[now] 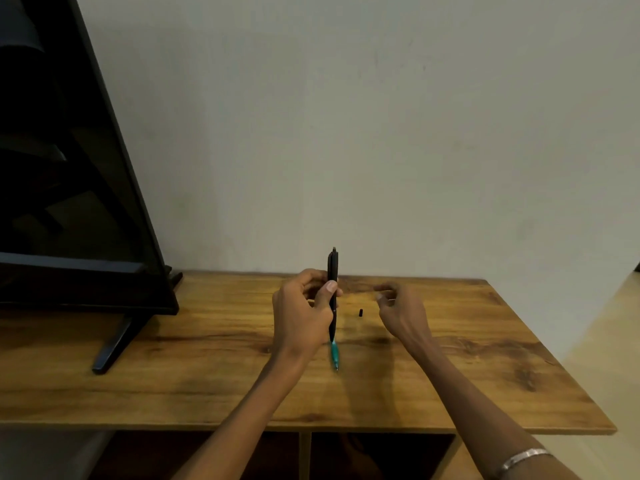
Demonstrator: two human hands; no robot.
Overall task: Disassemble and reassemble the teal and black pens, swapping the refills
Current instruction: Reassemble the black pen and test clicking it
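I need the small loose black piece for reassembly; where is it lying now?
In the head view the small black piece lies on the wooden table, between the black pen held upright in the left hand and the right hand.

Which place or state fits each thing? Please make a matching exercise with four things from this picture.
Things:
1. black pen barrel
2. teal tip
3. small black piece
4. silver bracelet

Places or states:
A. lying alone on the wooden table
B. on the right wrist
C. held upright in the left hand
D. at the lower end of the held pen

Pairs: 1-C, 2-D, 3-A, 4-B
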